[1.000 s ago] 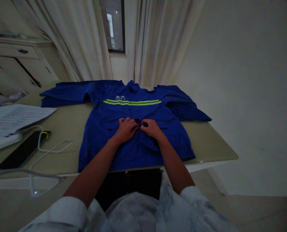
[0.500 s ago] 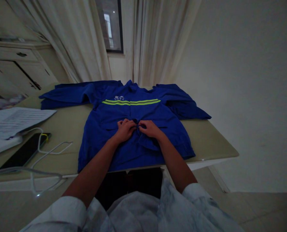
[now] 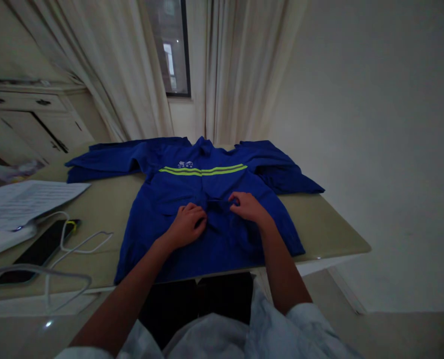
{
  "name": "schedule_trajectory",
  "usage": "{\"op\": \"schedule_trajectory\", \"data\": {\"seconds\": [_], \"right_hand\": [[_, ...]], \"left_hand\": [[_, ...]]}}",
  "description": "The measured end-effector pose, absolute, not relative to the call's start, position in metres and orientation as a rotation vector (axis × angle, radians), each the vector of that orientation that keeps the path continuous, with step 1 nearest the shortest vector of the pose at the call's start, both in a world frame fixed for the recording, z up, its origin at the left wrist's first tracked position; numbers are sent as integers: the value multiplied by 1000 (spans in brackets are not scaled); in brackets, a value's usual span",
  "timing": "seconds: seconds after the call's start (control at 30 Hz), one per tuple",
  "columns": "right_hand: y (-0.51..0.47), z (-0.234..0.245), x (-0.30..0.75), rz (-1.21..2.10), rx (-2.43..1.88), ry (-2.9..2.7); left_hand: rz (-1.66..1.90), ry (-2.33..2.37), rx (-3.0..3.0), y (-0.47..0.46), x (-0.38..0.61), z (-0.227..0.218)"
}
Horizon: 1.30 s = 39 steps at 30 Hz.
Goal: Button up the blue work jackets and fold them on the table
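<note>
Jacket (image 3: 207, 209) lies flat on table (image 3: 330, 229), curtains (image 3: 229, 70) behind

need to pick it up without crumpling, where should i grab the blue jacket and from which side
Probably the left hem corner and the right hem corner, coming from the person's side. The blue jacket lies flat, front up, collar away, with its hem along the near edge of the table, so fingers could slip under there.
</note>
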State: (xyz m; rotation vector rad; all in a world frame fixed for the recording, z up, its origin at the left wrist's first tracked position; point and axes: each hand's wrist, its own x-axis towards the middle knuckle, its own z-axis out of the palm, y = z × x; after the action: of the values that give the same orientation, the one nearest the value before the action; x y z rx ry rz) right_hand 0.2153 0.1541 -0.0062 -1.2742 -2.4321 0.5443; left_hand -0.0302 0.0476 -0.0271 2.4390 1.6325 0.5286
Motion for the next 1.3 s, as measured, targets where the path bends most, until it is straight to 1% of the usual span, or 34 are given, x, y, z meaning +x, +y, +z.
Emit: {"op": "schedule_trajectory", "data": {"seconds": [0.07, 0.17, 0.27, 0.33, 0.4, 0.47, 0.5, 0.57, 0.63, 0.67, 0.73, 0.8, 0.93, 1.13, 1.2, 1.3], "right_hand": [[147, 9, 214, 494, -1269, -2532], [144, 22, 186, 353, -1083, -2607], [156, 17, 149, 346, -968, -2739], [165, 4, 136, 398, -971, -2825], [171, -12, 134, 426, -1028, -2795], [174, -27, 139, 410, -1118, -2676], [176, -32, 142, 394, -1156, -2609], [179, -39, 148, 391, -1209, -2486], [183, -42, 152, 458, -1238, -2370], [186, -42, 152, 512, -1255, -2318], [190, -42, 152, 600, -1285, -2237], [191, -41, 152, 614, -1289, -2199], [181, -39, 150, 459, -1268, -2231], [168, -37, 142, 151, -1352, -2263], [168, -36, 140, 110, -1416, -2292], [172, -35, 143, 161, -1439, -2391]], "left_hand": [[407, 1521, 2460, 42, -35, -18], [220, 1440, 2446, 55, -38, -7], [112, 1668, 2259, 88, -36, -3], [82, 1892, 2131, 110, -33, -3], [73, 2016, 2067, 125, -29, -6], [116, 2054, 2080, 132, -26, -15], [191, 2070, 2114, 133, -25, -20], [449, 2071, 2213, 133, -24, -34], [705, 2023, 2264, 132, -26, -47], [769, 1993, 2262, 132, -27, -52], [789, 1953, 2248, 132, -30, -59], [786, 1955, 2230, 131, -32, -60], [867, 1977, 2187, 128, -32, -57], [948, 1981, 2245, 122, -28, -53], [939, 1991, 2287, 121, -26, -53], [889, 1989, 2361, 119, -24, -52]]}}
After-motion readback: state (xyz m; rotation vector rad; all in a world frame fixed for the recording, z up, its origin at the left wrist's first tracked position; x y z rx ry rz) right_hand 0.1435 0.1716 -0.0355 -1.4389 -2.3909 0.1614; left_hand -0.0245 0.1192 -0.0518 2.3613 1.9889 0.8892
